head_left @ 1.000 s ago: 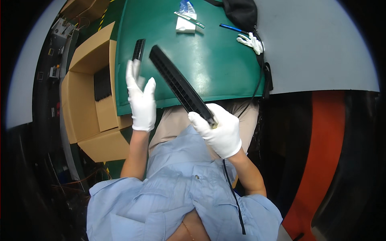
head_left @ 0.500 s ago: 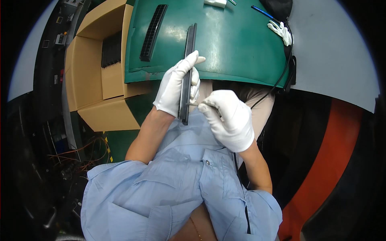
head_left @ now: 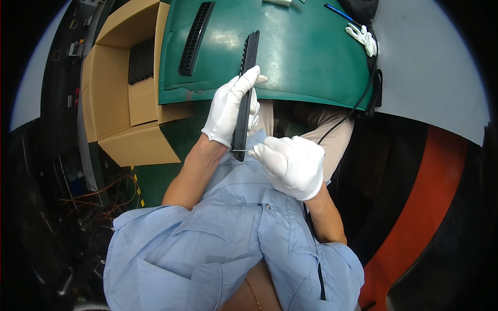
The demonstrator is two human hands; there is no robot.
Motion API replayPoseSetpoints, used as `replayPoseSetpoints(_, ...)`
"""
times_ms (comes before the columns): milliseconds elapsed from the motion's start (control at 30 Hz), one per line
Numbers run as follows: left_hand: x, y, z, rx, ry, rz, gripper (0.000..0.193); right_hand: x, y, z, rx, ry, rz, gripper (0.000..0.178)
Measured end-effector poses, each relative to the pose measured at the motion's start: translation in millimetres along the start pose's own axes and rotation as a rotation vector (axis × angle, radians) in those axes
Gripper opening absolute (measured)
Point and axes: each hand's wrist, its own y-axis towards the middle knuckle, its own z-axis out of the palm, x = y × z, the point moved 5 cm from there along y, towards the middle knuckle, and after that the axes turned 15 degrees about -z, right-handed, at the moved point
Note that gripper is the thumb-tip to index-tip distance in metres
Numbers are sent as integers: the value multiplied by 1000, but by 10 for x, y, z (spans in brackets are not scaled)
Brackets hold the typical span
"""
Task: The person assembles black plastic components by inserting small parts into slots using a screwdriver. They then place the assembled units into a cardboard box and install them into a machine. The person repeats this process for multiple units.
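My left hand (head_left: 225, 113), in a white glove, is closed around a long, narrow black plastic strip (head_left: 242, 124). The strip stands nearly lengthwise in front of me, its far end over the table and its near end above my lap. A row of slots shows along its upper left side. In my gloved right hand (head_left: 293, 167), the fingers are pinched on a thin metal rod (head_left: 241, 151). Its tip reaches across the strip's near end; whether it touches is too small to tell. The rest of the rod is hidden inside my right fist.
On the green table (head_left: 290, 62) lies another black slotted strip (head_left: 196, 39). An open cardboard box (head_left: 106, 98) at the left holds black pieces (head_left: 141, 61). White gloves (head_left: 363, 39), a blue pen-like stick (head_left: 340, 14) and a black cable (head_left: 374, 78) lie along the right side.
My left hand has turned the strip slightly, bringing its slots into view. My right hand has rolled over and lowered a little, and the thin rod now shows at the strip's near end.
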Motion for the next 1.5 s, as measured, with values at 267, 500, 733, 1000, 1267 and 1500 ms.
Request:
replayPoseSetpoints(267,-27,45,-35,-33,40,37,44,71,-95,-10,-67,118,29,23)
replayPoseSetpoints(500,6,-46,-11,26,47,16,57,35,-80,-25,-86,86,96,23)
replayPoseSetpoints(733,186,-199,-46,25,14,6,57,-38,-41,-12,-57,85,136,21)
replayPoseSetpoints(1000,520,-710,-112,-102,214,-127,61,-11,-38,-161,-149,20,155,21)
replayPoseSetpoints(1267,591,-909,-34,-64,198,-214,61,-227,38,-333,-229,-48,162,16)
replayPoseSetpoints(1500,584,-914,-34,-57,230,-218,61,-437,84,-393,-273,-110,182,10)
